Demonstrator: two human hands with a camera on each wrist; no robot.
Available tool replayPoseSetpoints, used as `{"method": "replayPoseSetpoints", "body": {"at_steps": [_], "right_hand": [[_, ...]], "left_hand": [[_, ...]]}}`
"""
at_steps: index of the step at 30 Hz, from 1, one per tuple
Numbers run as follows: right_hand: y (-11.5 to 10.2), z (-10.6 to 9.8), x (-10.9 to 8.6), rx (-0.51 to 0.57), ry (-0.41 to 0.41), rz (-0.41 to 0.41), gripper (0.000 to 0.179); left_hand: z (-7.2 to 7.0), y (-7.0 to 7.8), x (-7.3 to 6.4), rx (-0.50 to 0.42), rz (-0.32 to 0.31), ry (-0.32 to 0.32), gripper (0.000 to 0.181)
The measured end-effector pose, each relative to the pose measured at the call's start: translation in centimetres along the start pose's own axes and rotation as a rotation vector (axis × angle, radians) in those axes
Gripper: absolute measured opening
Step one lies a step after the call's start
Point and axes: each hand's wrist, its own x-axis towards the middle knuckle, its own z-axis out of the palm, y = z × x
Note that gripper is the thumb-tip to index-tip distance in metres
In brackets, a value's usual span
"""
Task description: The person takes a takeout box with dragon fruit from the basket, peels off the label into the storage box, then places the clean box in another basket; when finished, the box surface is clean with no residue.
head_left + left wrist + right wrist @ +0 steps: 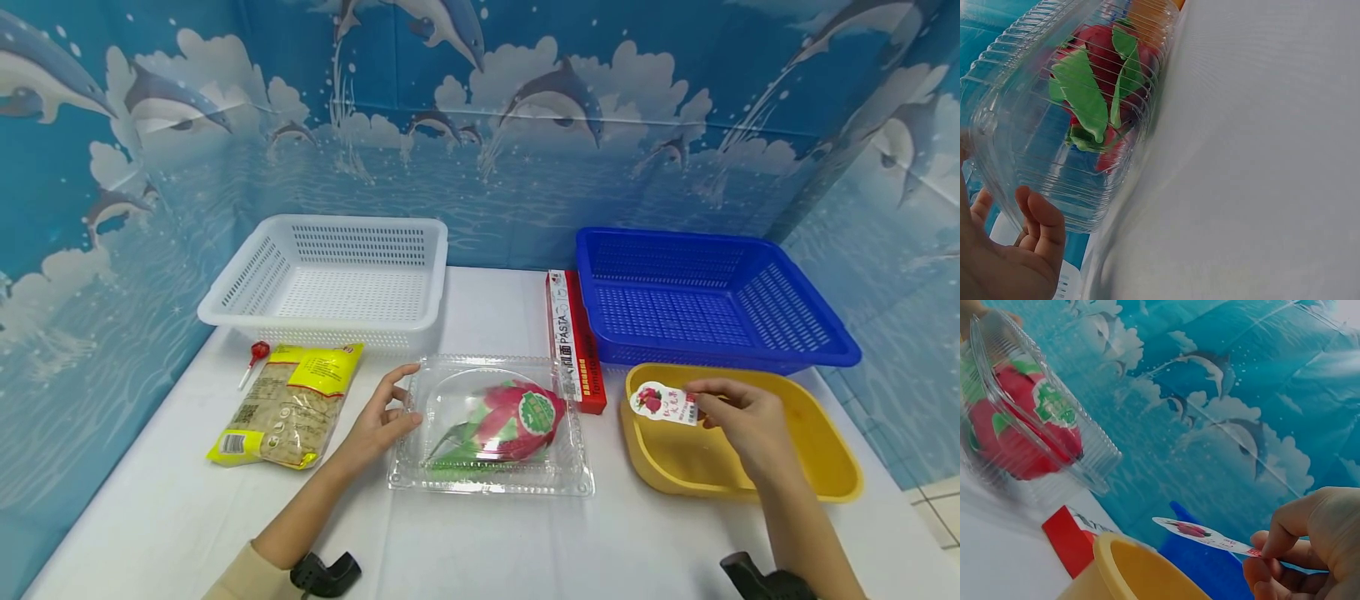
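At the far left corner of the white-covered table (495,546) stands a white basket (345,293), its slotted walls and perforated floor in plain view. Just in front of it, toward the table's left edge, lie a red lollipop (260,350), stick toward the near edge, and a yellow-ended bag (296,408) with beige contents showing through clear film. The left hand (378,421) is at the left rim of a clear container (491,485), holding it with thumb and bent fingers, the grip only partly closed. This container rests mid-table and holds one red-and-green dragon fruit (502,421) bearing a round green sticker; glare on the plastic leaves it uncertain whether the lid is fully latched. Just beyond its right rim, a red-and-white box (576,342) printed PASTA lies alongside the left wall of a blue basket (675,308), which occupies the far right corner with its grid floor visible. Nearer, by the table's right edge, sits a yellow bin (682,446) with smooth walls. Above its left rim is a white label card (663,402) with a red fruit picture, pinched at its right end between thumb and curled fingers of the right hand (742,421).
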Motion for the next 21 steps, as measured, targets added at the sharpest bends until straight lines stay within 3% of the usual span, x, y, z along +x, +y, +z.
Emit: {"method": "replayPoseSetpoints", "body": {"at_steps": [4, 9, 14, 21], "right_hand": [[0.7, -0.2, 0.2, -0.007, 0.025, 0.016, 0.019], [1.5, -0.2, 0.4, -0.187, 0.013, 0.016, 0.030], [2.2, 0.0, 0.5, -0.339, -0.080, -0.052, 0.026], [2.3, 0.2, 0.8, -0.363, -0.198, -0.033, 0.020]], "left_hand": [[0.0, 0.0, 0.0, 0.006, 0.002, 0.001, 0.064], [0.0, 0.1, 0.0, 0.012, 0.001, 0.006, 0.065], [0.1, 0.2, -0.1, 0.025, -0.006, 0.021, 0.065], [0.2, 0.2, 0.0, 0.071, 0.013, 0.032, 0.064]]}}
